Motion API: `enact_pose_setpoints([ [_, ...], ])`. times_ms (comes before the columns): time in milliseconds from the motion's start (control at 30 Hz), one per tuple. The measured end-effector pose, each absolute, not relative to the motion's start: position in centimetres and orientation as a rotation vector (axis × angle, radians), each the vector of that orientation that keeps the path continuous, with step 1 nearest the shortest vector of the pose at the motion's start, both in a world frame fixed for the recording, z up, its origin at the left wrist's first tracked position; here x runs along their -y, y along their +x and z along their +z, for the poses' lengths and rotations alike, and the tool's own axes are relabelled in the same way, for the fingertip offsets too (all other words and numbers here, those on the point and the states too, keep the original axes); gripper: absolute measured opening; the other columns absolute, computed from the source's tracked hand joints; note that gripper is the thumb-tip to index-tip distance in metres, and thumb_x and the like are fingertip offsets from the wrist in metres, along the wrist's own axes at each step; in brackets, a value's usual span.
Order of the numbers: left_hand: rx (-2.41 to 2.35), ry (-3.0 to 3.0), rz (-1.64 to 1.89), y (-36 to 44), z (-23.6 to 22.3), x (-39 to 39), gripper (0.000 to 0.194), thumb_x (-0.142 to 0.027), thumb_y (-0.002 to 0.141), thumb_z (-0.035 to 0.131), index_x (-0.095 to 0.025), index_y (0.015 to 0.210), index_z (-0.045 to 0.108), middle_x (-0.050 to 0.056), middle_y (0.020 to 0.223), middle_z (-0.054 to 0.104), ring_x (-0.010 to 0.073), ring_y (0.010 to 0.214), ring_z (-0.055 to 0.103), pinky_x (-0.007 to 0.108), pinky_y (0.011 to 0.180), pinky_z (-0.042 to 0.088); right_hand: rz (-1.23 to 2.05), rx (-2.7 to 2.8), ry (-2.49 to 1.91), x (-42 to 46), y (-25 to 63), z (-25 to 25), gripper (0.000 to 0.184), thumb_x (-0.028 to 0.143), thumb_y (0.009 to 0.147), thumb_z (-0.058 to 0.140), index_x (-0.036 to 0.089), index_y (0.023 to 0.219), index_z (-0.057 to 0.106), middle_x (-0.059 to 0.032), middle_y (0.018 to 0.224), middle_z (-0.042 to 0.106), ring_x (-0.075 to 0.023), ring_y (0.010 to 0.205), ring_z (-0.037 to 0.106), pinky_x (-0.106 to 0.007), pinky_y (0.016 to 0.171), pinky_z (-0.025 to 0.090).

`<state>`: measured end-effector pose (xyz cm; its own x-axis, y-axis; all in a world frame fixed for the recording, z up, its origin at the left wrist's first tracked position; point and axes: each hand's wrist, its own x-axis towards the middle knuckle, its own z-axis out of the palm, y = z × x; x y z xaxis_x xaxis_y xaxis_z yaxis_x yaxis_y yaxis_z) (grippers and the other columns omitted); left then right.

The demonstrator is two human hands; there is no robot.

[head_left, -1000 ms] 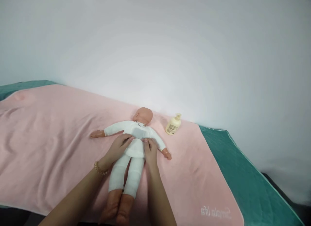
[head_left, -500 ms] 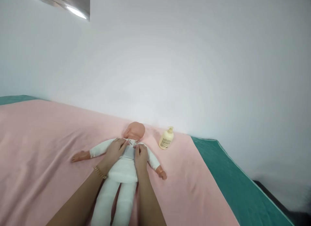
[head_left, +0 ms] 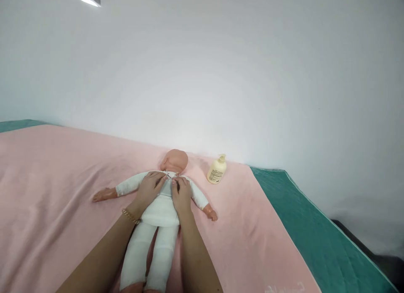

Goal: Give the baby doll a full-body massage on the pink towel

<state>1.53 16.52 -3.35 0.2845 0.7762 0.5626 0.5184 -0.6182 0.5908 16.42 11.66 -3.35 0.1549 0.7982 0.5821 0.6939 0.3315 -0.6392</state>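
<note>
A baby doll (head_left: 162, 215) with a white cloth body lies stretched out, its bare head (head_left: 174, 160) pointing away from me and its arms spread. My left hand (head_left: 150, 187) lies on the left side of the doll's upper torso, fingers spread, thumb pointing inward. On the opposite side my right hand (head_left: 181, 192) rests in the same way, its thumb near the middle. Between the thumbs a small dark cord or stitch shows just below the neck. No face shows on the doll's head. Both hands touch the doll without holding anything.
A cream pump bottle (head_left: 217, 170) stands right of the doll's head. Under everything lies a wrinkled pink sheet (head_left: 252, 225), with a green covering (head_left: 303, 217) along the right edge. A white wall (head_left: 202, 74) rises directly behind.
The view has tilted down slightly, so everything sits higher in the picture. My right thumb has shifted a little inward on the doll. The doll and bottle have stayed in place.
</note>
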Motion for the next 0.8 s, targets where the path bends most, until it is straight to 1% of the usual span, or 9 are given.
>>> enact_pose_setpoints([
  [133,-1.200,2.283,1.212,1.69,-3.45,-16.73,0.036,-0.044,0.093,0.043,-0.019,0.090,0.069,0.011,0.100,0.073,0.0283,0.102,0.062,0.044,0.095,0.044,0.132,1.605,-1.461,-11.97,16.36,-3.24,0.019,0.022,0.093,0.050,0.019,0.086,0.067,-0.0071,0.092,0.068,-0.0225,0.090,0.058,-0.034,0.082,0.041],
  [233,-1.198,2.290,1.199,1.71,-3.48,-16.80,0.036,-0.044,0.093,0.044,-0.019,0.090,0.069,0.011,0.098,0.073,0.0288,0.100,0.062,0.044,0.094,0.044,0.134,1.615,-1.455,-12.04,16.38,-3.26,0.019,0.022,0.093,0.050,0.020,0.084,0.067,-0.0068,0.090,0.068,-0.0225,0.089,0.058,-0.034,0.083,0.040],
  [367,-1.194,2.285,1.205,1.62,-3.51,-16.68,0.038,-0.045,0.094,0.041,-0.018,0.094,0.068,0.011,0.103,0.072,0.0292,0.102,0.061,0.044,0.095,0.044,0.143,1.611,-1.437,-11.69,16.47,-3.33,0.019,0.022,0.095,0.048,0.019,0.093,0.067,-0.0068,0.098,0.069,-0.0218,0.094,0.059,-0.034,0.087,0.040],
  [500,-1.179,2.270,1.229,1.55,-3.57,-16.55,0.039,-0.045,0.094,0.040,-0.018,0.100,0.068,0.010,0.109,0.071,0.0280,0.107,0.060,0.043,0.098,0.043,0.163,1.600,-1.378,-11.35,16.59,-3.43,0.024,0.027,0.097,0.045,0.019,0.107,0.066,-0.0068,0.112,0.068,-0.0218,0.106,0.057,-0.035,0.095,0.039],
  [600,-1.165,2.245,1.239,1.56,-3.59,-16.51,0.038,-0.045,0.093,0.042,-0.018,0.101,0.068,0.010,0.110,0.071,0.0284,0.109,0.060,0.044,0.099,0.042,0.160,1.623,-1.397,-11.40,16.60,-3.51,0.028,0.029,0.098,0.044,0.019,0.114,0.065,-0.0079,0.121,0.065,-0.0226,0.113,0.056,-0.037,0.099,0.038],
  [800,-1.163,2.199,1.231,1.72,-3.62,-16.69,0.038,-0.046,0.092,0.044,-0.019,0.100,0.069,0.009,0.104,0.073,0.0274,0.106,0.061,0.044,0.099,0.043,0.155,1.697,-1.483,-11.78,16.39,-3.63,0.032,0.031,0.099,0.042,0.018,0.114,0.066,-0.0102,0.119,0.067,-0.0244,0.107,0.059,-0.040,0.096,0.039],
])
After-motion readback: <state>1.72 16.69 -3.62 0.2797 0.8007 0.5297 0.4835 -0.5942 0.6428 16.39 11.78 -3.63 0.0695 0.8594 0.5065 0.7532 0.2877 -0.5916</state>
